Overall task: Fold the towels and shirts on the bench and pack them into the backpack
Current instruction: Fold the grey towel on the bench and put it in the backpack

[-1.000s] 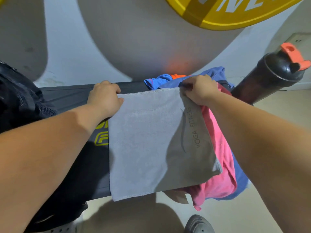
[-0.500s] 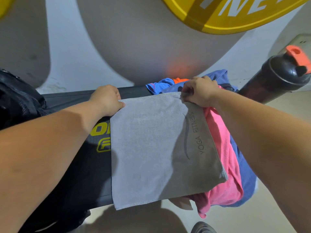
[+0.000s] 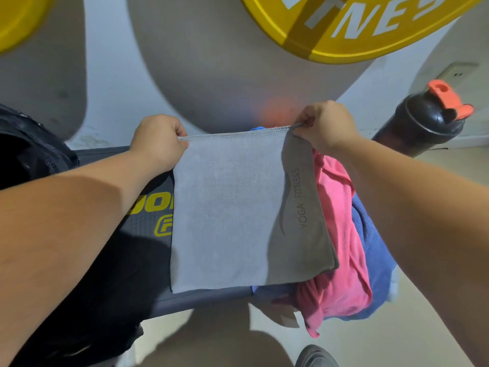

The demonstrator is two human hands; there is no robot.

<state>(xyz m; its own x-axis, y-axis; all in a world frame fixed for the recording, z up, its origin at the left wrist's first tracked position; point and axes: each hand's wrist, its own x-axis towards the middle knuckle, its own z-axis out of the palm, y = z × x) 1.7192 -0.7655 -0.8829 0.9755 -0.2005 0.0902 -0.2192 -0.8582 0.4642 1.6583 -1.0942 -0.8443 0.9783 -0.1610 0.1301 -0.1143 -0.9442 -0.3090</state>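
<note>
Towel [image 3: 232, 207]: grey, printed "YOGA FITNESS" along the right side; spread across bench [image 3: 148, 223], far edge taut between both hands.
Left hand [image 3: 158, 140]: fingers curled, pinching far left corner of towel.
Right hand [image 3: 324, 125]: fingers pinching far right corner.
Pile: pink garment [image 3: 341, 247] on blue garment [image 3: 373, 234], partly under towel's right side, hanging over near bench edge.
Backpack [image 3: 29, 149]: black, far left.
Bottle [image 3: 423, 128]: black, orange cap, far right.

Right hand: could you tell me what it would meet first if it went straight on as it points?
Probably the blue cloth just beyond the towel corner that the right hand holds in its grip; depth is unclear.
</note>
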